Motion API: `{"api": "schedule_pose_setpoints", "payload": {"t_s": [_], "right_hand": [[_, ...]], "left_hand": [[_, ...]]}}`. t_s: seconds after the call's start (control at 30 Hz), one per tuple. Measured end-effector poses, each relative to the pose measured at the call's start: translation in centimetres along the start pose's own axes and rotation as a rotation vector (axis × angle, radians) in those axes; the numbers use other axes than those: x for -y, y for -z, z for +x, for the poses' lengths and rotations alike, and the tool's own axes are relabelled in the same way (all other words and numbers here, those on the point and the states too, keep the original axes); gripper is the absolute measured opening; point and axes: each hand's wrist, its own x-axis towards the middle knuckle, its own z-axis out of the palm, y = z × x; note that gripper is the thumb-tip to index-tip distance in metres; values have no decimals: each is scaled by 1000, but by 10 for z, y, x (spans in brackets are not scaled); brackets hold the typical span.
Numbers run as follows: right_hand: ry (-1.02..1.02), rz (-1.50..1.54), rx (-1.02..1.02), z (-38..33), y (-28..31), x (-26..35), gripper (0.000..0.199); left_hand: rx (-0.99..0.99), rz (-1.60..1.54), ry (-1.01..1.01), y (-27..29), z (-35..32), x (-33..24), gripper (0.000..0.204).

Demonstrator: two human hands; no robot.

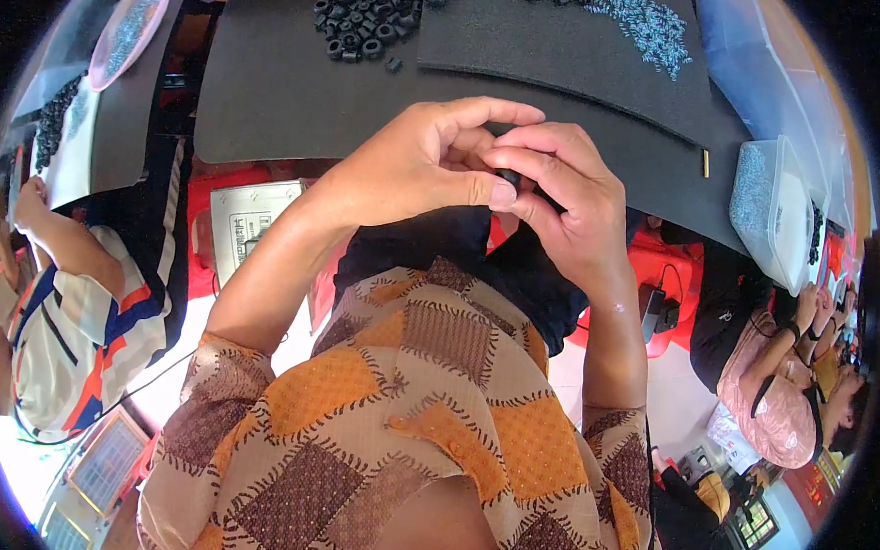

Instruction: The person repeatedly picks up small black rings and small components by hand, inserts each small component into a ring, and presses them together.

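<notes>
Both hands meet in front of my chest, over the near edge of the dark table mat (271,104). Between their fingertips sits a small black ring-like part (508,178), mostly covered by fingers. My left hand (434,163) pinches it from the left, with its thumb along the near side. My right hand (564,187) closes on the same part from the right. Beyond the hands lies a pile of black ring-shaped parts (371,20), with one loose piece (394,65) at its near edge. Small shiny springs (652,30) are heaped at the far right.
A raised dark board (564,56) lies across the mat, with a small brass-coloured pin (706,163) near its right corner. At right stands a clear plastic tub (757,209) of small parts. A pink bowl (128,36) is at far left. People sit on both sides.
</notes>
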Motion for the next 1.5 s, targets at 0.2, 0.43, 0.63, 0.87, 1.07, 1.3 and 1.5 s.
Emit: {"api": "schedule_pose_setpoints", "payload": {"t_s": [0.2,0.43,0.63,0.87,1.07,1.3,1.5], "right_hand": [[71,-122,-29,0,0,-3,31],[-6,-54,-39,-3,-4,2,32],[-39,10,-41,-3,-7,2,35],[-31,-5,-86,-1,-5,6,36],[-67,-32,-52,0,-1,12,35],[-72,-39,-49,-2,-2,10,36],[-69,-8,-79,-5,-7,8,37]], "left_hand": [[-31,84,-2,-1,1,-3,61],[-47,94,16,0,1,-3,53],[-28,84,-7,2,1,-3,52],[40,70,9,8,1,-5,57],[39,-22,54,6,1,-2,53],[45,25,66,9,3,1,52],[64,1,68,8,3,-5,52]]}}
